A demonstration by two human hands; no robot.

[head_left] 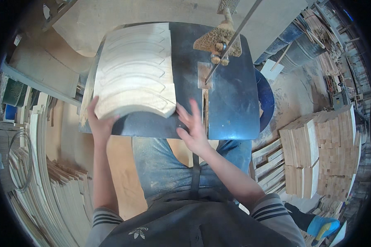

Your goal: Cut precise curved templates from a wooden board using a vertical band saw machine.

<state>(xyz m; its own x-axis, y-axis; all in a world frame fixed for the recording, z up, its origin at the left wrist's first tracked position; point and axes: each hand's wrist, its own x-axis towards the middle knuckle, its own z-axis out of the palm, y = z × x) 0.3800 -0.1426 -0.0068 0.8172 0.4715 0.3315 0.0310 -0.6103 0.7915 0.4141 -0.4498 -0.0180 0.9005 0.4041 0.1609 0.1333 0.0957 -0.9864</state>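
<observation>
A pale wooden board [130, 70] lies on the dark saw table, with a row of curved lines across its face, zigzag marks along its right side and a concave near edge. My left hand [102, 123] grips the board's near left corner, fingers along the side and thumb by the curved edge. At the near right corner is my right hand [193, 131], its fingers spread and the fingertips at or very close to the wood; nothing is in its palm. The band saw blade [218, 68] comes down through the table to the right of the board.
A sawdust-covered blade guide [220, 43] hangs over the saw table [235, 111], which has a slot running to its near edge. Stacked wooden pieces [317, 152] stand on the right. Long boards [41, 144] lean at left. A blue tub [266, 99] sits beyond the table's right edge.
</observation>
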